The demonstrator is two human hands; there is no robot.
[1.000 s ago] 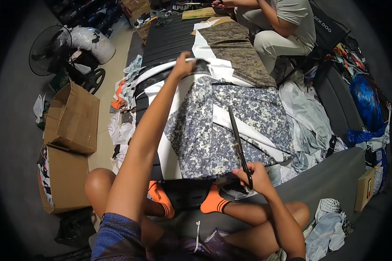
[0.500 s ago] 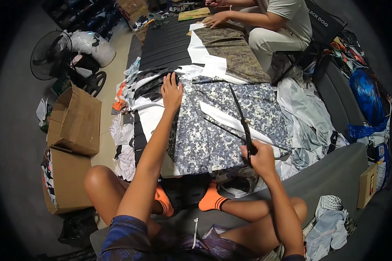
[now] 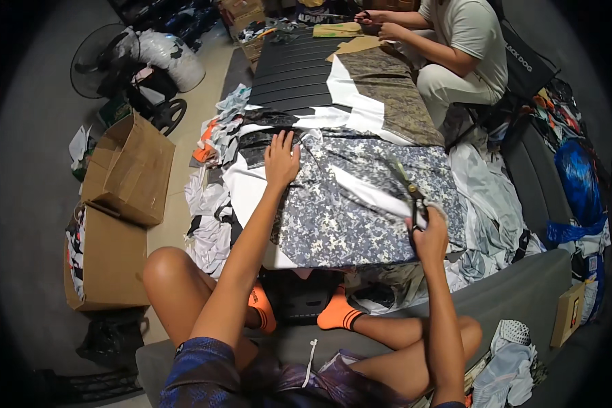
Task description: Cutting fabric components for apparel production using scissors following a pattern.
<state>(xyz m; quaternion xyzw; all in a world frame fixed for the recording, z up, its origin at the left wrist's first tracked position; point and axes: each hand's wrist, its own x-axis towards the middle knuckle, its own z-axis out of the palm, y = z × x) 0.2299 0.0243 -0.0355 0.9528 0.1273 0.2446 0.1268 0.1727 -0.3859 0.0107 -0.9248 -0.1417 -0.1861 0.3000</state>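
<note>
My right hand (image 3: 431, 234) grips large black-handled scissors (image 3: 413, 190) by the handles, above the right part of a grey digital-camouflage cloth (image 3: 319, 221). Their blades point away from me and are smeared by motion. Under and beside the scissors, a white strip (image 3: 370, 192) shows along a slanting gap in the cloth. My left hand (image 3: 281, 162) lies flat, fingers spread, at the cloth's left edge, where it meets a dark patterned piece (image 3: 257, 144) and white fabric (image 3: 247, 183).
Brown camouflage cloth (image 3: 394, 95) covers the far table (image 3: 285, 71). Another person (image 3: 466, 41) sits there, hands near dark scissors. Cardboard boxes (image 3: 130, 170) and a fan (image 3: 105, 61) stand left. Loose white fabric (image 3: 483, 183) hangs at the right, by a grey couch (image 3: 510, 272).
The scissors have turned in my right hand, with the blades blurred. My left hand stays on the cloth. The other person's hand has lifted off the far cloth. The whole view has shifted.
</note>
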